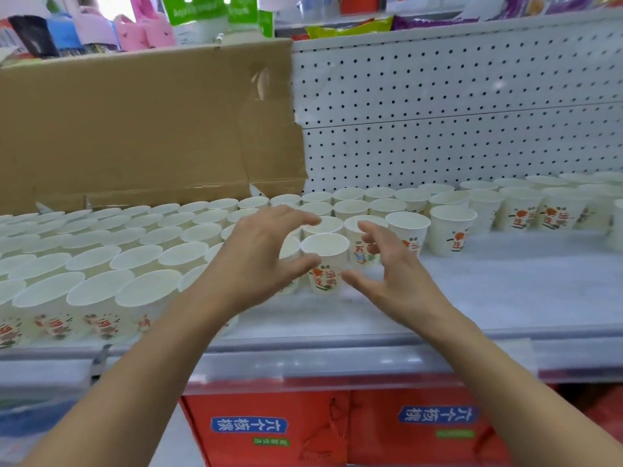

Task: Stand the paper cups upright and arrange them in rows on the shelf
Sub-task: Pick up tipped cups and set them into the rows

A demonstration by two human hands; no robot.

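Left hand [256, 261], right hand [397, 281] around front cup [325, 261]; cups behind [350, 230] half-hidden

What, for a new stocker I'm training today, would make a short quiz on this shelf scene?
1. True or false: the paper cups stand mouth down.
2. What brown sheet stands behind the cups on the person's left?
3. The shelf has bare front space on the person's: A left; B right; C neither side.
Key: 1 false, the mouths face up. 2 cardboard. 3 B.
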